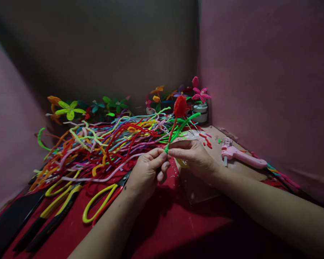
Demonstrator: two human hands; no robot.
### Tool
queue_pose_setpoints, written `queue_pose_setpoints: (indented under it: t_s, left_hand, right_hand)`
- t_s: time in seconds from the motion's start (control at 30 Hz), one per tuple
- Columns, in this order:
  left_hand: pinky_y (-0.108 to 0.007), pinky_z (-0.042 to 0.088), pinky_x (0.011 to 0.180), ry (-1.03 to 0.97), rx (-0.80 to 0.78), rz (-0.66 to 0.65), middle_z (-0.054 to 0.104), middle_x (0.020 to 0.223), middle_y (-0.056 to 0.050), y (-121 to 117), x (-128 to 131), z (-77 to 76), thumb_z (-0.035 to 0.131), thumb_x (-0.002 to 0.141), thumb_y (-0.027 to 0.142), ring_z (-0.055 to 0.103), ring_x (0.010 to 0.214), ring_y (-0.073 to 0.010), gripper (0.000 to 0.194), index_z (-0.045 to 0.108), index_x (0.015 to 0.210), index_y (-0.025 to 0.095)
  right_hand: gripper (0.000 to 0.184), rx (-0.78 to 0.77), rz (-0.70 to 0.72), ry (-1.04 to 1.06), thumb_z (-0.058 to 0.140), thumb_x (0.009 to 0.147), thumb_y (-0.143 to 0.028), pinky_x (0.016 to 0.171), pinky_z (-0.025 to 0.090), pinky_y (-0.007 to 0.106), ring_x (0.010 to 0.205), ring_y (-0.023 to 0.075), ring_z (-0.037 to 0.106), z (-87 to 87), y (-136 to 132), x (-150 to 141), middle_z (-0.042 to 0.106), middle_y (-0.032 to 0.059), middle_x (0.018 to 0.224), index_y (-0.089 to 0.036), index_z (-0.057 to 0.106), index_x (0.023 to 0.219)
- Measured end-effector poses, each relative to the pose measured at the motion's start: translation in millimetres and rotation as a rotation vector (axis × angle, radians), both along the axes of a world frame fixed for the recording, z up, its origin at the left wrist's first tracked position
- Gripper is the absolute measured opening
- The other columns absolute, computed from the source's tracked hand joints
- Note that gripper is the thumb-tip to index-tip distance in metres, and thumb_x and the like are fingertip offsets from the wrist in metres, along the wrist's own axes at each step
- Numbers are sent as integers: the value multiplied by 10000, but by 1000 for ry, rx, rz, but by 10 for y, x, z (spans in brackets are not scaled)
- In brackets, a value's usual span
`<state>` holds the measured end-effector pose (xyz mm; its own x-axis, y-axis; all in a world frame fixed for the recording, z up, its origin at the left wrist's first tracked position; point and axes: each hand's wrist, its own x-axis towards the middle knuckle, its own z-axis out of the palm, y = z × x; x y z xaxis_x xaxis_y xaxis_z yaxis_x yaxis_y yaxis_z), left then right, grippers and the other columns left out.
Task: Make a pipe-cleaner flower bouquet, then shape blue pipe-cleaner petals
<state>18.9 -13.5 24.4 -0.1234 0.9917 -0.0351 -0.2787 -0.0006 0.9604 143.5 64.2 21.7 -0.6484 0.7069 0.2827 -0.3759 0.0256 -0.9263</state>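
Between my two hands stands a pipe-cleaner flower [180, 106] with a red bud and a thin reddish stem. A green pipe cleaner [184, 124] meets the stem near its lower end and slants up to the right. My left hand [151, 167] pinches the bottom of the stem, where green is wrapped around it. Just right of that spot, my right hand [193, 156] has thumb and fingers closed at the green wrap. The fingertips hide exactly how each hand grips the pieces.
Loose coloured pipe cleaners [118, 136] are heaped at left and centre. Scissors [99, 201] and yellow-and-black pliers [54, 212] lie front left. A pink glue gun [243, 156] rests on a board [202, 190] at right. Finished flowers [70, 109] and a white pot [200, 112] line the back.
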Motion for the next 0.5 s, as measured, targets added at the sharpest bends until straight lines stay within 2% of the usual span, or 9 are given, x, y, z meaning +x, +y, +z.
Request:
queue_pose_setpoints:
  t_s: [0.13, 0.3, 0.43, 0.5]
  left_hand:
    - [-113, 209, 320, -149, 8, -132, 422, 465, 77, -2, -41, -26, 549, 809, 244, 270, 296, 6, 141, 502, 721, 144]
    - [-111, 206, 300, -269, 16, -254, 405, 461, 74, 7, -60, -70, 486, 842, 196, 213, 286, 5, 118, 533, 755, 132]
    - [-114, 220, 290, -346, -7, -331, 378, 452, 85, 14, -70, -102, 484, 829, 156, 151, 285, 4, 98, 540, 751, 133]
    - [-120, 219, 288, -343, -12, -357, 363, 450, 92, 14, -80, -102, 491, 825, 170, 131, 286, 0, 91, 537, 752, 140]
  right_hand:
    - [18, -27, 13, 21, 686, 645, -173, 584, 375, 220, 584, 71, 503, 22, -5, 2, 596, -23, 623, -159, 680, 653]
    - [90, -143, 187, 80, 684, 626, -131, 685, 422, 231, 638, 84, 563, -9, 61, -12, 627, -24, 642, -192, 706, 688]
    - [113, -258, 280, 42, 679, 619, -130, 622, 415, 216, 603, 80, 549, -43, 96, -16, 631, -20, 629, -195, 706, 706]
    - [104, -253, 307, 21, 658, 646, -141, 583, 396, 210, 590, 80, 539, -61, 102, -19, 631, -15, 632, -188, 705, 726]
